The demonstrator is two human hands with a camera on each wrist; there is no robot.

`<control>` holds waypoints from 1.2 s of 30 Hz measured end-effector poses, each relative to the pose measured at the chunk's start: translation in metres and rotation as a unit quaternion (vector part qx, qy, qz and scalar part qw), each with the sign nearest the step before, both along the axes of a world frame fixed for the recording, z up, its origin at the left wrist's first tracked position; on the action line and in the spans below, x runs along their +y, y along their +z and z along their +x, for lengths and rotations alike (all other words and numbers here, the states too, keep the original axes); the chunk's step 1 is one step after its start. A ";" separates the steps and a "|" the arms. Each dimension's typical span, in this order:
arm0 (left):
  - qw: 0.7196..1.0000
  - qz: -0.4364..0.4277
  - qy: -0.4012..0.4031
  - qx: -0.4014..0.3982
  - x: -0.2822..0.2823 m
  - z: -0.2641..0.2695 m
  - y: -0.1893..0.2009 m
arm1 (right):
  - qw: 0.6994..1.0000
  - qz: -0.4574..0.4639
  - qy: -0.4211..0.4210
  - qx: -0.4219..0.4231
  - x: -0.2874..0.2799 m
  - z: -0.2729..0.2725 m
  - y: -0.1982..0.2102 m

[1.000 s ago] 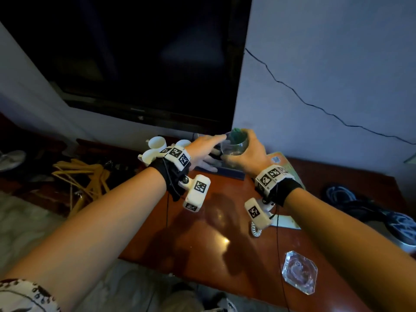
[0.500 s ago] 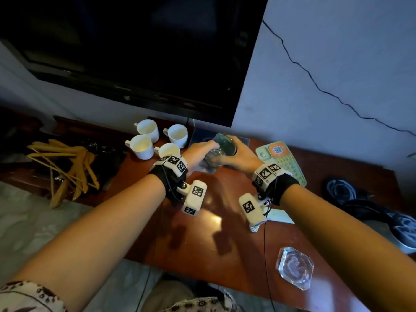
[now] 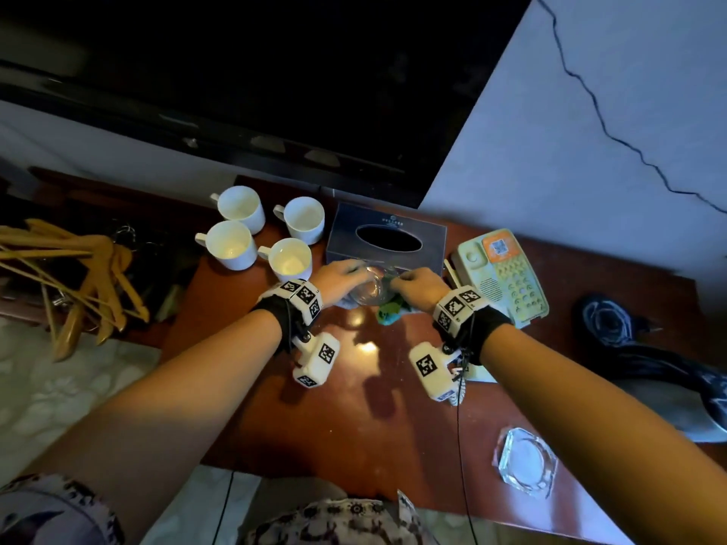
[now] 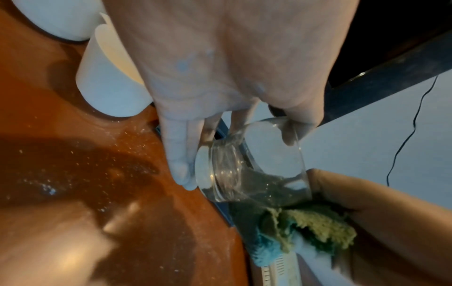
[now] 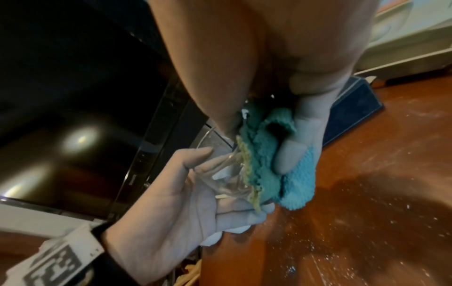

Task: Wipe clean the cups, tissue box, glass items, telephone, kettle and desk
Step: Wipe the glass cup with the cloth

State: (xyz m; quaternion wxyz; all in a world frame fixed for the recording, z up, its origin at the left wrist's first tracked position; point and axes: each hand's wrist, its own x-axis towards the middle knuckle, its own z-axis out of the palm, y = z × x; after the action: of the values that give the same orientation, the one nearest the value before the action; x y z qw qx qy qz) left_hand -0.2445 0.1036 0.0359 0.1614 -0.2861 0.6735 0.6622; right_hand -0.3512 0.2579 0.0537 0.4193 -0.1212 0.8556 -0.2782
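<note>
A clear drinking glass (image 3: 369, 289) (image 4: 254, 166) (image 5: 225, 174) lies tilted on its side just above the desk (image 3: 354, 407), in front of the dark tissue box (image 3: 387, 236). My left hand (image 3: 340, 279) (image 5: 186, 193) grips it by the base and wall. My right hand (image 3: 417, 287) (image 5: 281, 151) pinches a teal and yellow cloth (image 3: 389, 312) (image 4: 305, 232) (image 5: 269, 170) against the glass rim. Several white cups (image 3: 259, 234) stand at the back left. A pale green telephone (image 3: 503, 277) lies to the right. A glass ashtray (image 3: 527, 462) sits near the front right.
A dark television (image 3: 255, 80) hangs over the desk's back edge. Wooden hangers (image 3: 74, 277) are piled off the left end. Dark slippers (image 3: 637, 348) lie to the right. Dust specks (image 5: 367, 222) cover the wood. A coiled phone cord (image 3: 460, 391) hangs under my right wrist.
Both hands have come down with the glass, from in front of the television to low over the desk before the tissue box. The glass has tipped onto its side.
</note>
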 end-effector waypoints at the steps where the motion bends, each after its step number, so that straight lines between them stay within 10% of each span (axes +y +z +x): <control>1: 0.999 -0.039 -0.023 0.005 -0.005 0.001 -0.005 | 1.000 0.016 0.006 0.017 -0.004 0.001 -0.004; 8: 0.923 -0.333 -0.175 0.086 -0.037 0.001 -0.026 | 0.996 0.073 0.023 0.044 -0.036 0.000 -0.030; 36: 0.771 -0.525 -0.359 0.017 -0.057 -0.028 -0.044 | 0.996 0.088 -0.018 -0.015 -0.057 -0.005 -0.055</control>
State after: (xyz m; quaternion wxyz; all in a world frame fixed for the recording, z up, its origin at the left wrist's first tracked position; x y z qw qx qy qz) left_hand -0.2722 0.0464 -0.0078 0.2004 -0.0519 0.9728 0.1040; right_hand -0.3565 0.2008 -0.0016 0.4360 -0.0644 0.8726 -0.2106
